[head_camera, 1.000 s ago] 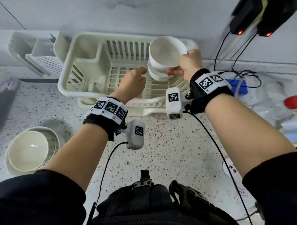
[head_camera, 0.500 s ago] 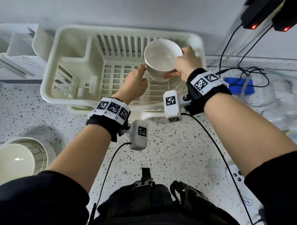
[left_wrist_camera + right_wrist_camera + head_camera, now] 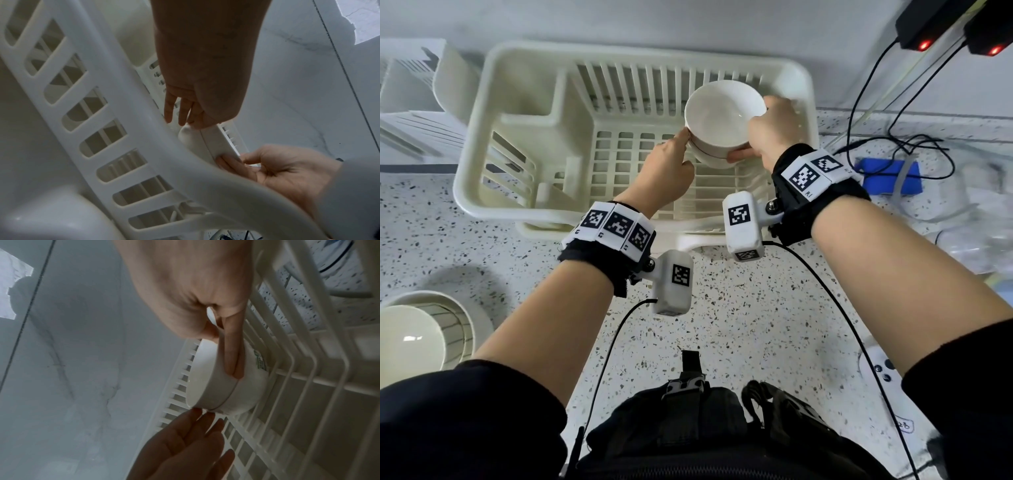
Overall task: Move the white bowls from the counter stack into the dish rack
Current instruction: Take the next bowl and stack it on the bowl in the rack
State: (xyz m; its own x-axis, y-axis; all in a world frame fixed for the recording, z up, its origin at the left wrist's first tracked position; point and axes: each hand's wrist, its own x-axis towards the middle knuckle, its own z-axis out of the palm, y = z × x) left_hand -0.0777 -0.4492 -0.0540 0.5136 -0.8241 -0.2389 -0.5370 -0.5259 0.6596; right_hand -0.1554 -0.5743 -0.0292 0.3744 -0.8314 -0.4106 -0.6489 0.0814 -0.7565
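Note:
Two nested white bowls (image 3: 722, 126) stand tilted on edge in the right part of the cream dish rack (image 3: 517, 130). My right hand (image 3: 763, 137) grips them at their right rim, thumb over the rim and a finger along the outside (image 3: 232, 356). With straight fingers, my left hand (image 3: 678, 150) touches the bowls' left side. The right wrist view shows the nested bowls (image 3: 216, 381) against the rack's ribs and the left hand's fingertips (image 3: 197, 413) at their lower edge. The counter stack of bowls (image 3: 410, 339) sits at the lower left.
A second white rack (image 3: 410, 102) stands at the far left against the wall. Black cables and a blue object (image 3: 887, 178) lie right of the dish rack. Two black devices with red lights (image 3: 928, 20) hang at the top right. Speckled counter (image 3: 722, 325) lies in front.
The right hand has brought the bowls lower and further into the rack's right part. The left hand has reached forward and now touches their left side.

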